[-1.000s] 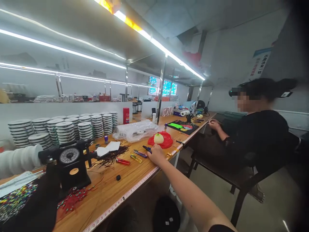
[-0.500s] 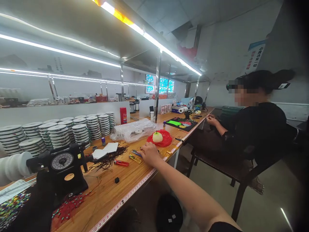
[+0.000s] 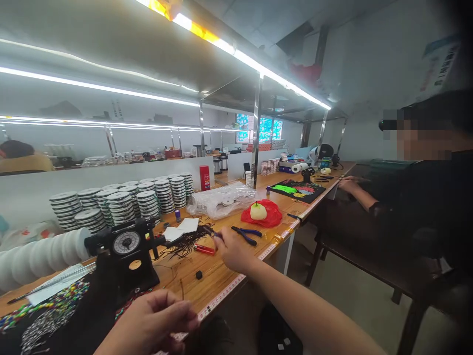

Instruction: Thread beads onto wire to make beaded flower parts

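My right hand [image 3: 232,250] is over the wooden workbench [image 3: 218,281], pinching a small dark-tipped hand tool [image 3: 212,231]. Just behind it lie a tangle of thin black strands [image 3: 186,242], a red lighter [image 3: 204,249] and blue-handled pliers [image 3: 246,235]. My left hand [image 3: 155,320] is low at the bench's front edge, its fingers curled, and no held thing shows. It is nearest a black cloth with multicoloured beaded strands [image 3: 48,315]. A black dial counter on a stand [image 3: 126,242] stands between my hands and the stacked spools.
Stacks of white spools [image 3: 118,207] and a plastic bag [image 3: 221,201] fill the bench's back. A red mesh bag [image 3: 260,214] lies nearby. A seated co-worker's hands [image 3: 349,185] work at the far right, beyond a colourful beaded panel [image 3: 297,191].
My left hand has come into view at the bottom. My right hand now pinches a small tool, and the yellow lighter no longer shows. The view has turned slightly left.
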Demonstrator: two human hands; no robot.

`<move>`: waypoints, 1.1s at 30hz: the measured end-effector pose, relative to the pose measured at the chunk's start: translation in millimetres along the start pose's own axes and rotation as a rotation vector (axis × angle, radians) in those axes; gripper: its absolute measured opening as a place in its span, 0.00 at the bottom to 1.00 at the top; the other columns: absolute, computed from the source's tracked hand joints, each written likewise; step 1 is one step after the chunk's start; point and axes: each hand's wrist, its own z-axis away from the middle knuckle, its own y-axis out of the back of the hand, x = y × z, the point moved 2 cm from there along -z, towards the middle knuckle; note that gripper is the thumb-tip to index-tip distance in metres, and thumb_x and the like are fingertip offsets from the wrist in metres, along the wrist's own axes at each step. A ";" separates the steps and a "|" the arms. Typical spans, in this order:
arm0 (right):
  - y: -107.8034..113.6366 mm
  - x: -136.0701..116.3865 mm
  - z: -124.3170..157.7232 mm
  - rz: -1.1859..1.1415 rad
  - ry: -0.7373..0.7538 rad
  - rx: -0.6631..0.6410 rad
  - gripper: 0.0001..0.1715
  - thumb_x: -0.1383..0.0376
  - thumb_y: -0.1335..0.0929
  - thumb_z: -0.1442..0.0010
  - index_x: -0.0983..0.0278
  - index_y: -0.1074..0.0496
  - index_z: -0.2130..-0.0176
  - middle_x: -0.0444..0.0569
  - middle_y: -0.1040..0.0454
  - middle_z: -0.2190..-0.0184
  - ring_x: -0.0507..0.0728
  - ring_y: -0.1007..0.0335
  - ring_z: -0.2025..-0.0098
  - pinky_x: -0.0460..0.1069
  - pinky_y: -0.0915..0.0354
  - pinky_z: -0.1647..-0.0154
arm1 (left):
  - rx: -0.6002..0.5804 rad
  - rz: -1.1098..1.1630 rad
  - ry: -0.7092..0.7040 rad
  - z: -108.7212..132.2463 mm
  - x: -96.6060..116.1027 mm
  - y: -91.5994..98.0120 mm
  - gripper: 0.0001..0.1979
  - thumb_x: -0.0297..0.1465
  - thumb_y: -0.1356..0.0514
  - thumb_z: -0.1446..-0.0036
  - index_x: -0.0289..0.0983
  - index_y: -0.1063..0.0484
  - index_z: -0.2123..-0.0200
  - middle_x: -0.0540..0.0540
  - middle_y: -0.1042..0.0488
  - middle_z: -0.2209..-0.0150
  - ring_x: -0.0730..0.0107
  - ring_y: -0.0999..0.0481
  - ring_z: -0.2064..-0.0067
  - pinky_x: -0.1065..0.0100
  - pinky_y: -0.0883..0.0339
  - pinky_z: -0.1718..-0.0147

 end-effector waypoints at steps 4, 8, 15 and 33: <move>-6.7 -39.9 31.6 -0.785 0.058 -0.391 0.17 0.54 0.35 0.44 0.66 0.33 0.65 0.39 0.39 0.79 0.46 0.48 0.80 0.42 0.49 0.80 | -0.034 0.021 -0.087 -10.2 15.3 -10.6 0.16 0.41 0.35 0.55 0.32 0.30 0.72 0.39 0.23 0.68 0.61 0.25 0.63 0.70 0.34 0.71; -10.9 -48.5 34.8 -1.114 -0.071 -0.312 0.16 0.59 0.29 0.52 0.67 0.36 0.76 0.38 0.41 0.82 0.45 0.51 0.81 0.43 0.51 0.79 | -0.094 0.087 -0.107 -24.7 11.3 -11.9 0.18 0.42 0.35 0.54 0.31 0.28 0.69 0.40 0.24 0.69 0.63 0.25 0.64 0.70 0.34 0.71; -11.5 -35.4 27.2 -0.966 -0.003 -0.113 0.21 0.51 0.34 0.46 0.67 0.35 0.73 0.39 0.42 0.80 0.47 0.48 0.77 0.44 0.48 0.75 | -0.045 0.262 -0.173 -34.8 7.1 -4.3 0.11 0.35 0.37 0.50 0.32 0.29 0.69 0.41 0.24 0.67 0.66 0.25 0.62 0.71 0.33 0.67; -14.1 -28.6 44.9 -0.190 0.109 -0.069 0.27 0.55 0.49 0.34 0.65 0.36 0.74 0.44 0.34 0.77 0.49 0.42 0.75 0.45 0.52 0.74 | -0.029 0.294 -0.155 -48.8 4.1 -4.2 0.08 0.32 0.37 0.49 0.32 0.31 0.69 0.39 0.24 0.64 0.66 0.25 0.61 0.71 0.32 0.65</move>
